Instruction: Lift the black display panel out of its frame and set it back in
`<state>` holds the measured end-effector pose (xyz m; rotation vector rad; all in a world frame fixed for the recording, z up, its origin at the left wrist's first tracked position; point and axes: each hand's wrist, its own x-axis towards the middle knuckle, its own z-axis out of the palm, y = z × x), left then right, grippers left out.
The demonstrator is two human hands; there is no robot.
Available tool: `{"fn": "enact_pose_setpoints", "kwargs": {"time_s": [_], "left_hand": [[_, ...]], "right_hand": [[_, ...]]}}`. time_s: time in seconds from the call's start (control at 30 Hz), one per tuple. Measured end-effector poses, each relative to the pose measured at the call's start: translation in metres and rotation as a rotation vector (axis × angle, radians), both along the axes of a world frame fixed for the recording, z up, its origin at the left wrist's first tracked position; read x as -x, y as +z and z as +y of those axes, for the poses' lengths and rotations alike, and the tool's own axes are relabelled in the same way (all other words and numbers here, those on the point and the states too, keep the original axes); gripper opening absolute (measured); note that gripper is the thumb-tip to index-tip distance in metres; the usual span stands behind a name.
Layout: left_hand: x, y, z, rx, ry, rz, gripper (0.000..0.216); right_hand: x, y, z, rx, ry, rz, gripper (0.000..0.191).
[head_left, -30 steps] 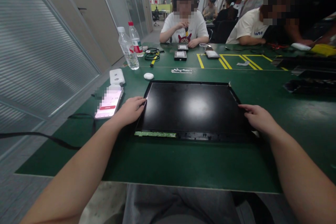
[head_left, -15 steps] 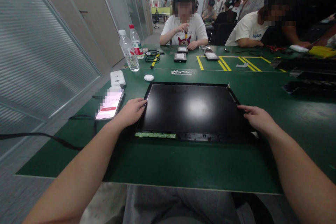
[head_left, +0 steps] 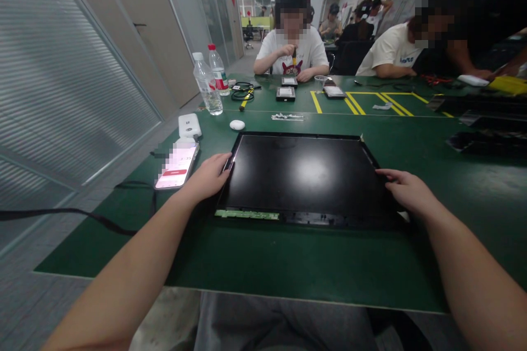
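A black flat-screen display panel (head_left: 304,175) lies face up on the green table in front of me, its glossy surface reflecting a bright patch. Along its near edge a strip of green circuit board (head_left: 247,214) shows on the left half. My left hand (head_left: 212,176) grips the panel's left edge, with the thumb over the rim and the other fingers partly hidden. At the opposite edge, my right hand (head_left: 405,189) holds the frame between thumb and fingers. Both hands are closed on the rim.
Left of the panel lie a lit phone (head_left: 177,165), a white power bank (head_left: 189,126) and a white earbud case (head_left: 237,125). Two bottles (head_left: 208,85) stand behind. Hard drives (head_left: 285,93) lie before a person across the table. Dark long parts (head_left: 473,142) lie at right.
The whole view has shifted slightly down and right. My left thumb has come over the panel's left rim; my right hand keeps its place on the right edge.
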<state>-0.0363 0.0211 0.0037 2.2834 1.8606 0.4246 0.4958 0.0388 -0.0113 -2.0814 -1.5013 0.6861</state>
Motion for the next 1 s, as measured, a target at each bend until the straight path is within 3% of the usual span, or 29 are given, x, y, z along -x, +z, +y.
{"fn": "enact_pose_setpoints", "kwargs": {"time_s": [0.13,0.33,0.5,0.63,0.77,0.87,1.0], "left_hand": [[0.004,-0.007,0.003,0.032,0.149,0.066,0.061],[0.006,-0.008,0.007,0.031,0.128,-0.090,0.048],[-0.001,0.000,0.003,0.025,0.226,-0.500,0.037],[-0.016,0.014,-0.006,0.124,0.471,-0.952,0.037],[-0.033,0.031,-0.014,0.214,0.649,-1.232,0.042],[-0.040,0.036,-0.013,0.275,0.673,-1.389,0.049],[-0.041,0.033,-0.009,0.363,0.585,-1.551,0.062]], "right_hand": [[-0.004,-0.005,0.004,0.023,0.043,-0.087,0.060],[-0.008,-0.007,0.007,-0.005,0.057,-0.189,0.055],[-0.006,-0.008,0.007,0.027,0.049,-0.153,0.057],[-0.007,-0.014,0.008,-0.035,0.028,-0.169,0.053],[-0.010,-0.019,0.010,-0.091,0.035,-0.173,0.051],[-0.010,-0.021,0.011,-0.075,0.031,-0.176,0.052],[-0.010,-0.022,0.011,-0.069,0.038,-0.167,0.053]]}}
